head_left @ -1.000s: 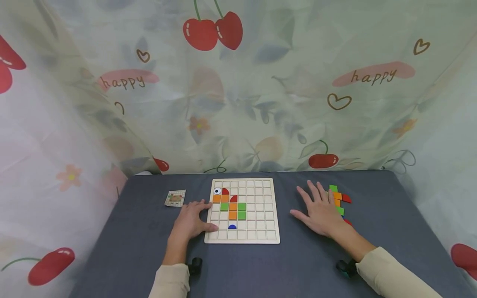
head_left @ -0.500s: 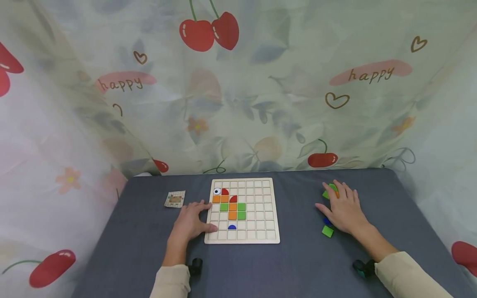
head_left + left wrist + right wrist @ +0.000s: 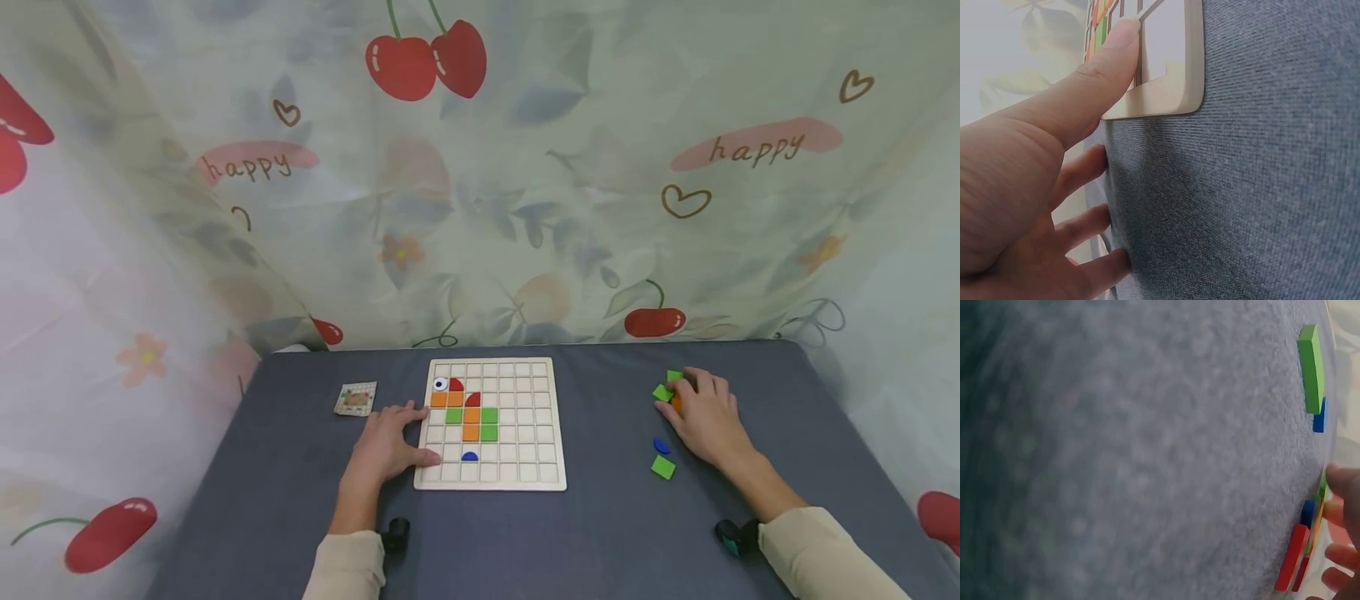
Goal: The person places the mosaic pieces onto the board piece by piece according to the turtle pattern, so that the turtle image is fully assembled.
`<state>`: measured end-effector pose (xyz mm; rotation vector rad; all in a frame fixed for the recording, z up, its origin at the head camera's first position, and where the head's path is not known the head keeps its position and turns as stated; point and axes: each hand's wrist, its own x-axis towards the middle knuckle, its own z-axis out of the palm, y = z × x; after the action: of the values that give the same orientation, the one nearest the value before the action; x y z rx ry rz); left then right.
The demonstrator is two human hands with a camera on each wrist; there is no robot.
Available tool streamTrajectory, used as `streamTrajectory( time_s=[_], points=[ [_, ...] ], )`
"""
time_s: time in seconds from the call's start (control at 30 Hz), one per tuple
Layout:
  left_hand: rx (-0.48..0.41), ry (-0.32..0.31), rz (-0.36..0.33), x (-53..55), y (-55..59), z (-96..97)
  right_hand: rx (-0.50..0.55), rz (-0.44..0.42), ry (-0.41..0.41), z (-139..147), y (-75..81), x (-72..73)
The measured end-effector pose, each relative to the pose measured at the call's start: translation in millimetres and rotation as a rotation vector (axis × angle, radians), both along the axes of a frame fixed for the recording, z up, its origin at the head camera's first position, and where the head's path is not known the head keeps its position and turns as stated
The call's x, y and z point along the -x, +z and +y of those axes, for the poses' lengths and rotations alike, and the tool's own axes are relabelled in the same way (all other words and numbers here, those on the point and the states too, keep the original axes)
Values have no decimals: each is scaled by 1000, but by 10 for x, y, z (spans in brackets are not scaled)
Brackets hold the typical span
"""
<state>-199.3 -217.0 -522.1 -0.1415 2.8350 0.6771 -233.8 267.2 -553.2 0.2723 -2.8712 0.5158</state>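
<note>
Picture card (image 3: 355, 399): on the dark-covered table (image 3: 600, 517), near the left fingertips.
Left hand (image 3: 384, 444): thumb resting on the wooden grid board (image 3: 525, 454), spread apart from the fingers.
On the board: orange squares (image 3: 471, 432), green squares (image 3: 489, 432), red quarter-rounds (image 3: 456, 385), eye tile (image 3: 440, 384), blue half-round (image 3: 469, 457).
Right of it: loose green tile (image 3: 663, 467) beside a blue piece (image 3: 662, 446).
Right hand (image 3: 705, 423): fingers bent over the tile pile (image 3: 662, 392); whether they pinch anything, I can't tell.

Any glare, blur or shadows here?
Head view: soft light, pale wooden grid board clear; left wrist: washed-out glare upper left, shadow beside the left hand on blue-grey woven cloth; right wrist: nearby cloth badly blurred, left edge dark.
</note>
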Motion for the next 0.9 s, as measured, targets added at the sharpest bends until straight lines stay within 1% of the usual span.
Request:
streamTrajectory(
  time_s=[0.27, 0.47, 0.6, 0.8, 0.9],
  points=[
    [-3, 3, 3, -2, 4, 1, 32, 29, 63, -72, 29, 18],
    [-8, 0, 6, -12, 13, 0, 7, -3, 91, -186, 110, 49],
    [-10, 4, 10, -17, 17, -2, -5, -22, 130, -305, 160, 78],
    [-15, 9, 6, -15, 11, -3, 19, 16, 194, -556, 197, 123],
    [-13, 7, 4, -16, -2, -1, 32, 16, 203, -712, 199, 144]
  ],
)
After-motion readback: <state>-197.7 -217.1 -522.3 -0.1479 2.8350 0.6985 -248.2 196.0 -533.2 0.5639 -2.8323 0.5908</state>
